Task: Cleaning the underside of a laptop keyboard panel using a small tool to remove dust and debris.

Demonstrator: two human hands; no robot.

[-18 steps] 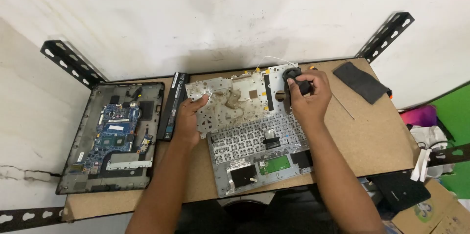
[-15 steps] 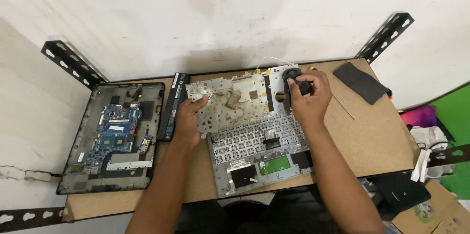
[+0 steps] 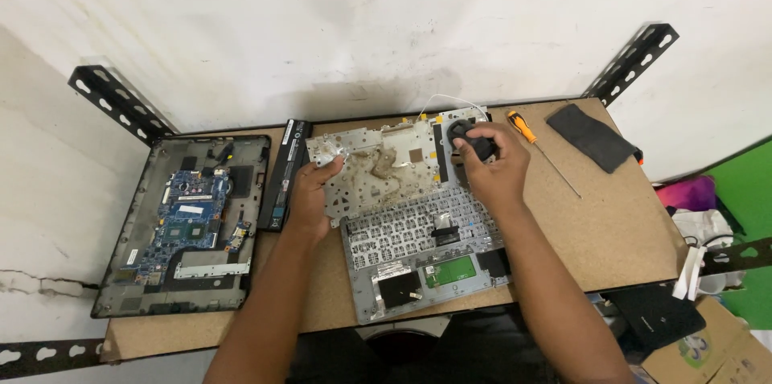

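Gripping the metal plate (image 3: 378, 167) by its left edge, my left hand (image 3: 310, 195) steadies it over the keyboard shell (image 3: 418, 259) mid-table; my right hand (image 3: 494, 167) clenches a black tool (image 3: 470, 136), screwdriver (image 3: 539, 151) just right

head view, looking down, worktable (image 3: 611, 223) near

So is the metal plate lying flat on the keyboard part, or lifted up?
Lifted on the left: the left hand raises that edge of the metal plate above the keyboard part.
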